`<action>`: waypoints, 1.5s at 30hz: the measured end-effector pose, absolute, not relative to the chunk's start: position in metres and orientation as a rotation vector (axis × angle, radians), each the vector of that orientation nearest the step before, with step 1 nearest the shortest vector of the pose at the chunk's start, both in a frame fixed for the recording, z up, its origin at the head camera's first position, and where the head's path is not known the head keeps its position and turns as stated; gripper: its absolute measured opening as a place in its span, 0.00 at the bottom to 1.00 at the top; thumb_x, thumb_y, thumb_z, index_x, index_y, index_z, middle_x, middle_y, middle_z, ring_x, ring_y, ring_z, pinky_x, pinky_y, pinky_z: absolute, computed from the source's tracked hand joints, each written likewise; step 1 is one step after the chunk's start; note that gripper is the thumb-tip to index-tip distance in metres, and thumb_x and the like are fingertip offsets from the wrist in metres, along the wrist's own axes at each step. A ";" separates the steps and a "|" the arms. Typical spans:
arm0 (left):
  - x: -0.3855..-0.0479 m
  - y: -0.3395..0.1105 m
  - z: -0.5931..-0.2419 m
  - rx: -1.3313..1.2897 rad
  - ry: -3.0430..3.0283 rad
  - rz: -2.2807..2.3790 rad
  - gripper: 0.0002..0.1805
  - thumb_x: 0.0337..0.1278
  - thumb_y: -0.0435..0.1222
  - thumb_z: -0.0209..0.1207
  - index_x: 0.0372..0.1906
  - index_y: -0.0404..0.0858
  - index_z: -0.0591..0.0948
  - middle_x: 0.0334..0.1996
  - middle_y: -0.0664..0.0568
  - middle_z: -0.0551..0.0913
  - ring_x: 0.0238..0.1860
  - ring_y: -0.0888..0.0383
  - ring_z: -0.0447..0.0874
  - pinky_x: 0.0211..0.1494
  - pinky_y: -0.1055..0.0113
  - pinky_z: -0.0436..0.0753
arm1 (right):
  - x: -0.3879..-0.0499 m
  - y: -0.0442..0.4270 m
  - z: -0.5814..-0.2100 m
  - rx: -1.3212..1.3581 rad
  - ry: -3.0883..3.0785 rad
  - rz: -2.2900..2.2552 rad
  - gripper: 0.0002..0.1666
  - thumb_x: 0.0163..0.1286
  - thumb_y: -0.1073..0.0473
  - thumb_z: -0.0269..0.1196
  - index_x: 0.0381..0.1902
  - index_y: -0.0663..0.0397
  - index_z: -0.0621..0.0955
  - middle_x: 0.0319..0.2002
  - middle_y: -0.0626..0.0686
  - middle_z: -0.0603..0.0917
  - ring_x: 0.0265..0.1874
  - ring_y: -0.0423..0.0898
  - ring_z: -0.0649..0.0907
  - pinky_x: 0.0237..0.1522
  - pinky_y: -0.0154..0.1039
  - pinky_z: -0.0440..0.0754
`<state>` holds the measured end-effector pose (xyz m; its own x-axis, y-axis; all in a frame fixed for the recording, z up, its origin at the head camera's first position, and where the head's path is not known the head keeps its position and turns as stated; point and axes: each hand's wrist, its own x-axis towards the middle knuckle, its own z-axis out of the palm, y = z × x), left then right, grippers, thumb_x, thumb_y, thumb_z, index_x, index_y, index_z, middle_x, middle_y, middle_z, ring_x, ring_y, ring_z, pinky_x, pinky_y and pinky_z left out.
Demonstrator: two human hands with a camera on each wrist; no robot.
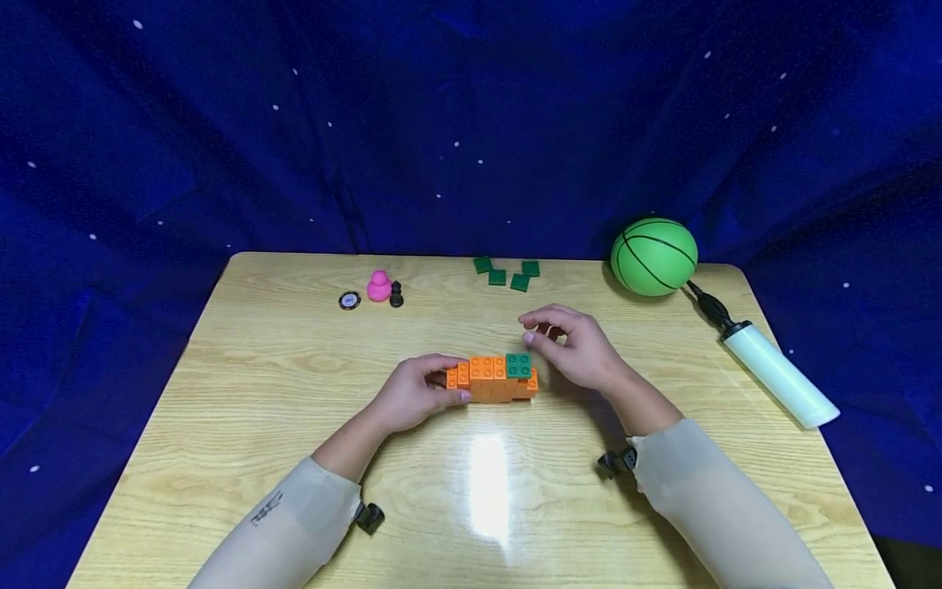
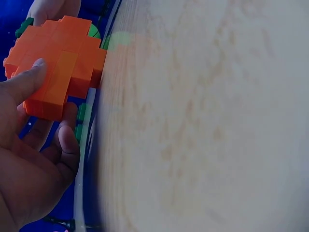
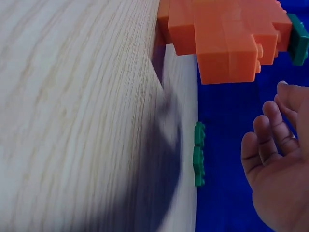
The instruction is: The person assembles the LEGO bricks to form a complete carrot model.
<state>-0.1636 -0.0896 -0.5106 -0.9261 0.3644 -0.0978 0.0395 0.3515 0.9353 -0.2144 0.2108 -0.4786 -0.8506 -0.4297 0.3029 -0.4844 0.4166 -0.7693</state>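
Note:
An orange toy-brick build (image 1: 491, 388) stands near the middle of the table, stepped at both ends. One green brick (image 1: 518, 366) sits on its top, toward the right. My left hand (image 1: 416, 394) grips the build's left end, thumb on the near side; in the left wrist view that thumb (image 2: 31, 79) lies flat along the orange face. Apart from the build, my right hand (image 1: 574, 343) hovers just beyond its right end. The right wrist view shows the fingers (image 3: 263, 133) loosely bent with nothing between them.
Several flat green bricks (image 1: 497, 278) lie at the table's back edge. Back left are a poker chip (image 1: 349, 300), a pink rubber duck (image 1: 379, 287) and a black chess pawn (image 1: 396, 295). A green ball (image 1: 653, 257) and a hand pump (image 1: 780, 372) occupy the right side.

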 end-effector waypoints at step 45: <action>-0.163 -0.090 -0.511 0.372 2.330 1.596 0.27 0.54 0.41 0.78 0.61 0.45 0.86 0.49 0.52 0.88 0.44 0.58 0.88 0.46 0.61 0.86 | -0.293 0.192 -0.512 0.364 -2.823 1.259 0.24 0.72 0.59 0.68 0.63 0.60 0.81 0.54 0.62 0.82 0.46 0.55 0.81 0.51 0.51 0.80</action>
